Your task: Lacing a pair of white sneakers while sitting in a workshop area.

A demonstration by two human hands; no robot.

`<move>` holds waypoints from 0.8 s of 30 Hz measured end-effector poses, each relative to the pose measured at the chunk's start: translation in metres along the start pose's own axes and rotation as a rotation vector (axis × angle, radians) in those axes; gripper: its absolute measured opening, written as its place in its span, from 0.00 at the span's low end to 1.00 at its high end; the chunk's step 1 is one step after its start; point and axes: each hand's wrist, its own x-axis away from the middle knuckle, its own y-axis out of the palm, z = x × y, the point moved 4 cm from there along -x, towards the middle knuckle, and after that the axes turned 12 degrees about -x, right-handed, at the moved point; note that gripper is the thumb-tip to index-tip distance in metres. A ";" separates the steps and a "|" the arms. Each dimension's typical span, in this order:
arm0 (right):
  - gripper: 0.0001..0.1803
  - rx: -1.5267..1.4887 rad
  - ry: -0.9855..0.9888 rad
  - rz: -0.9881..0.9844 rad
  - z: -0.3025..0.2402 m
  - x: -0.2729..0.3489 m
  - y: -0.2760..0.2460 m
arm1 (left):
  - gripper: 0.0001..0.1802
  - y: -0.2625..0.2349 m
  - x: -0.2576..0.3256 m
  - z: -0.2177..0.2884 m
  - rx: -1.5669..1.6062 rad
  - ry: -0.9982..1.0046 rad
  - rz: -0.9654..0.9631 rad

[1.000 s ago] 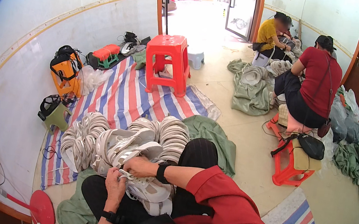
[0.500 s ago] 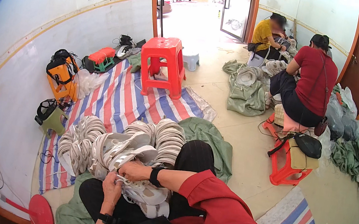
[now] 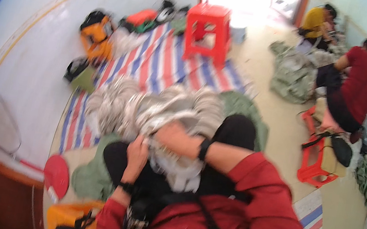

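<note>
Beige and white shoe uppers point(image 3: 176, 173) lie on my lap between my black-trousered knees. At their left edge, my left hand point(image 3: 137, 153) is closed, its thumb and fingertips pinching what looks like a white shoelace. My right hand point(image 3: 175, 137) reaches across from the right over the uppers. Motion blur and the uppers hide its fingertips, so its grip does not show. Just beyond both hands, more uppers lie nested in a long row point(image 3: 114, 98) and a second stack point(image 3: 208, 111).
A striped sheet point(image 3: 154, 57) covers the floor ahead, with a tall red stool point(image 3: 208, 32) on it. Two people sit working at the right around a green sack point(image 3: 292, 79). A red stool point(image 3: 318, 157) holds bags. Behind my left arm is a yellow stool point(image 3: 69, 216).
The view has tipped down and swung left, so the whole scene sits further right and is blurred. Both hands remain at the uppers. A yellow stool has come into view at the lower left.
</note>
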 end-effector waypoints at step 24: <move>0.07 0.167 0.382 0.298 0.144 0.044 -0.138 | 0.10 0.000 0.007 0.020 -0.061 0.174 -0.005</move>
